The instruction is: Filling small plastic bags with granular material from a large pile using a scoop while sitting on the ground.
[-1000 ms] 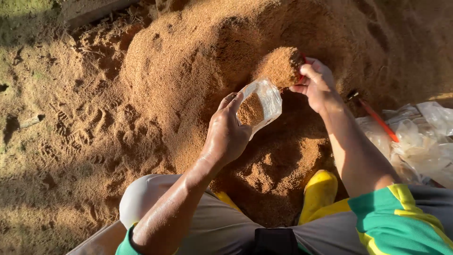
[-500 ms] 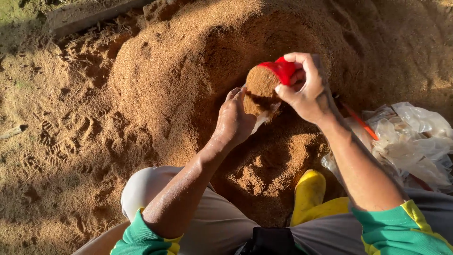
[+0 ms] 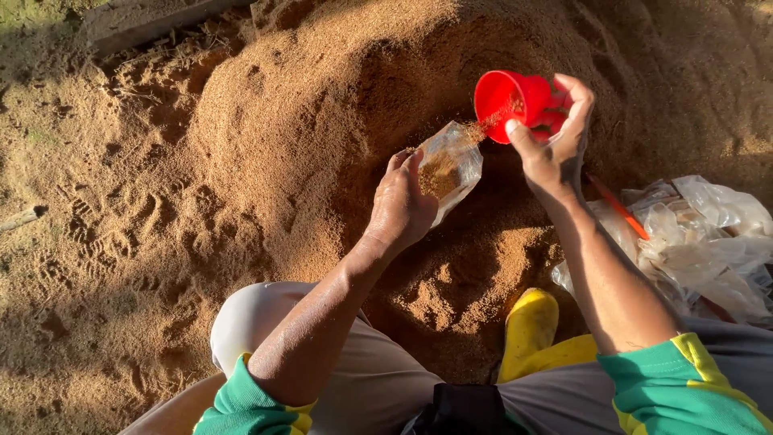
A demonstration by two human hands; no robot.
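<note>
Head view: left hand (image 3: 400,208) is closed around a small clear plastic bag (image 3: 451,167), mouth held open and tilted up, now about half full of brown sawdust. Right hand (image 3: 554,137) grips a red cup (image 3: 509,103), tipped toward the bag mouth. Half a second ago the cup was heaped; now it's nearly empty, with a last trickle falling in. Sawdust pile (image 3: 322,121) sits behind; spare bags (image 3: 700,242) lie to the right, beside the yellow boot (image 3: 527,326).
</note>
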